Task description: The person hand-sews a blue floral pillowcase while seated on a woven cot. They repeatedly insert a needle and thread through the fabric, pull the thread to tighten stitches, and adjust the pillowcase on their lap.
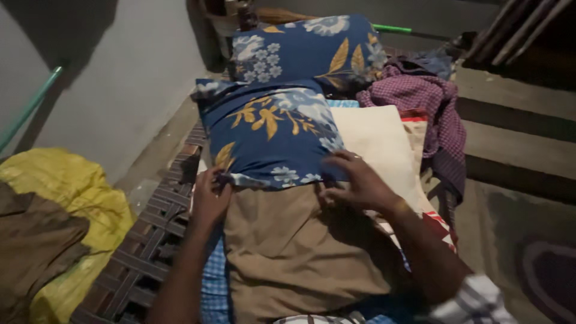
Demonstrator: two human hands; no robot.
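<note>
A dark blue pillow printed with white flowers and golden leaves (273, 135) is seen lying across a woven-strap cot (150, 240), with its near edge resting on a plain tan pillow (294, 252) that lies closest to the camera. The near left corner of the blue pillow is pinched by the left hand (210, 198), whose fingers are closed together on the fabric there. The right hand (354, 183) is laid flat with its fingers spread over the near right corner of the same pillow, where the blue cover meets the tan one, the fingertips pointing to the left. The pillow is thus held between the two hands, extending away from them toward the far end of the cot.

A second pillow of the same blue floral print (306, 48) is propped farther back, just beyond the first. A cream-coloured pillow (378, 147) is seen beside the held pillow on its right, partly under it. A crumpled purple checked cloth (429, 108) is heaped to the right of that. A yellow plastic sack (72, 186) with a brown cloth (33, 246) on it lies on the floor to the left of the cot
</note>
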